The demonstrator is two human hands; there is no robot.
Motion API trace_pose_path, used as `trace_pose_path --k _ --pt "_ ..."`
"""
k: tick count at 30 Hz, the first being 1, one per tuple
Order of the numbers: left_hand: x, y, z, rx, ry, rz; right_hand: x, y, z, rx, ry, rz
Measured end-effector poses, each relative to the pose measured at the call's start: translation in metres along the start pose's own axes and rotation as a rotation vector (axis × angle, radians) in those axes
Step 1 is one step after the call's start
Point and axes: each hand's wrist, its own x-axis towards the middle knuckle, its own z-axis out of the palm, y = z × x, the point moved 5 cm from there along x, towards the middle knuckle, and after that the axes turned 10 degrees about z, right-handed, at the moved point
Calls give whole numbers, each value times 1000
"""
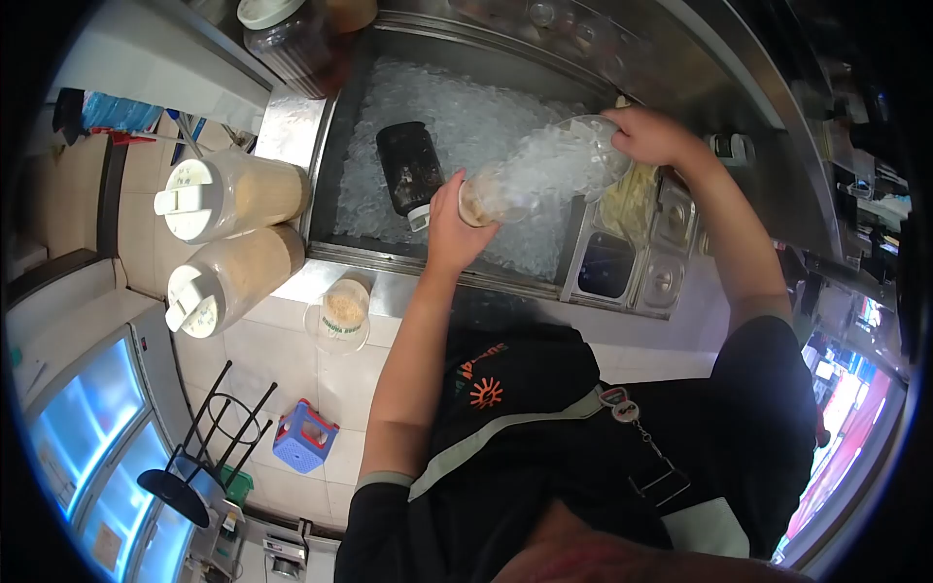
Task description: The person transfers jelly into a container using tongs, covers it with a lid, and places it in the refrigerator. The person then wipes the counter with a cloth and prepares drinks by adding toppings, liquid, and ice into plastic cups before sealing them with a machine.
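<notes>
My left hand [455, 231] is closed around a clear plastic cup [476, 202] with a pale brown drink in it, tilted over the ice bin. My right hand [653, 136] grips the far end of a clear scoop [610, 146] heaped with ice. The scoop is tipped toward the cup, and ice [549, 165] spans from it to the cup's mouth. Loose ice [418, 87] fills the metal bin [352, 117] below. A dark bottle [408, 165] with a white cap lies on that ice, left of the cup.
Two lidded pitchers [258, 189] and a cup of beige drink [343, 309] stand at the left. A large jar [292, 49] is at the bin's upper left corner. Metal inset pans [664, 282] sit right of the bin. A blue stool [305, 437] stands on the floor.
</notes>
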Motion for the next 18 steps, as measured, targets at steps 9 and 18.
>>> trace_pose_path --k 9,18 --pt "0 -13 1 -278 -7 -30 -14 22 13 274 -33 35" --pt "23 107 -93 -864 126 76 -78 50 21 832 146 89"
